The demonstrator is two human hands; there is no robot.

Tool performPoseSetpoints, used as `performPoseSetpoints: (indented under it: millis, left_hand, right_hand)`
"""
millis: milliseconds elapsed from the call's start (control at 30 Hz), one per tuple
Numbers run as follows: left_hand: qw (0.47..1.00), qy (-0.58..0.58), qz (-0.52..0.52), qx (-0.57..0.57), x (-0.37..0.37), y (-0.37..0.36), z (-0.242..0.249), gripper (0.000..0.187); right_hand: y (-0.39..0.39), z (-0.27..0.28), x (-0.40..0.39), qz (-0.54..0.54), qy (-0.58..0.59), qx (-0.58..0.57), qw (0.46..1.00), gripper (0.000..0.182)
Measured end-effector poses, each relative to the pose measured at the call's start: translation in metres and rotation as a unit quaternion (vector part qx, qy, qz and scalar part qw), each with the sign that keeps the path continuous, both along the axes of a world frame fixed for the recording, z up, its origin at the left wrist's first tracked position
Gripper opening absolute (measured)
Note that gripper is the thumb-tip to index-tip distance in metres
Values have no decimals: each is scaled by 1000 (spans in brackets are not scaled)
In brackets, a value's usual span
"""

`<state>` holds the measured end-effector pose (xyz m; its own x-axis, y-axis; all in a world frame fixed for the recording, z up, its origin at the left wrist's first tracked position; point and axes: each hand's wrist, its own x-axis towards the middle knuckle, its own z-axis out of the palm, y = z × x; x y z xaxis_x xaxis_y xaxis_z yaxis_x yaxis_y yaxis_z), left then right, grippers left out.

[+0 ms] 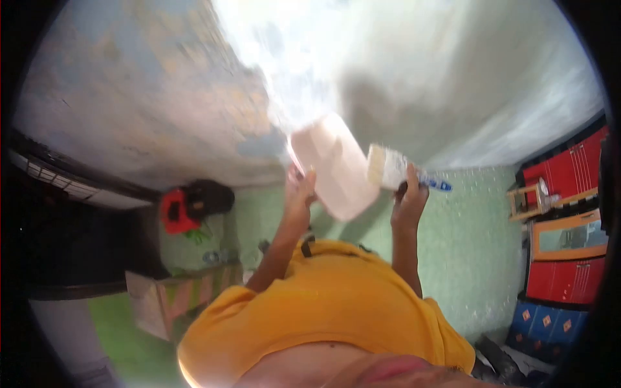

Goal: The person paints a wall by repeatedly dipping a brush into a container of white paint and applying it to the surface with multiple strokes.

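Observation:
My left hand (301, 189) grips the near left rim of a pale pinkish-white plastic tub (349, 171), thumb on the inside, and the tub is tilted so its inside faces me. To the right, my right hand (409, 197) is closed on the handle of a wide paintbrush (388, 167). The brush's pale bristles point left, close to the tub's right edge, and the blue handle end sticks out past my fingers. Ahead of both hands stands a wall (401, 77), partly bright white and partly patchy bluish-grey and tan at the left.
Red cabinets (566, 281) and a small wooden stand (525, 202) are at the right. A red and black bundle (184, 207) lies at the left, near a wooden box-like piece (149, 304). The floor (466, 239) is green, with white specks at the right.

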<state>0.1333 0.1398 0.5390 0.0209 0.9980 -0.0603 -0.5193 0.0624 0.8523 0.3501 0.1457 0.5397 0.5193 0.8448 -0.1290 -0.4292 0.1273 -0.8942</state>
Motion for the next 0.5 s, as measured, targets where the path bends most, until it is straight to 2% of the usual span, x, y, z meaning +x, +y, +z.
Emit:
performPoseSetpoints:
  millis: [133,233,333,367,433,467,500]
  left_hand:
    - [999,-15,-22,-31,-29,7,6,58]
    - [999,-22,-10,-25,-43,11,8,57]
    - [998,-31,8,-45,-50,20,13,57]
    - [998,-36,12,-41,-52,22,14,58]
    - [998,-46,18,-33,-56,25,15,59]
    - [998,-46,19,-31,-58,27,16,58]
    - [998,-47,19,-30,-60,28,16,56]
  right_hand:
    - [29,-8,-13,1,93,-50,994,12]
    - [54,16,-19,21,104,-13,994,16]
    - [93,65,-15,82,74,117,987,25]
    - [106,93,-17,69,32,140,987,27]
    - [126,152,-18,57,-190,169,965,26]
    - [142,179,-19,-38,-435,259,861,26]
    - [158,206,-21,-133,-643,323,682,26]
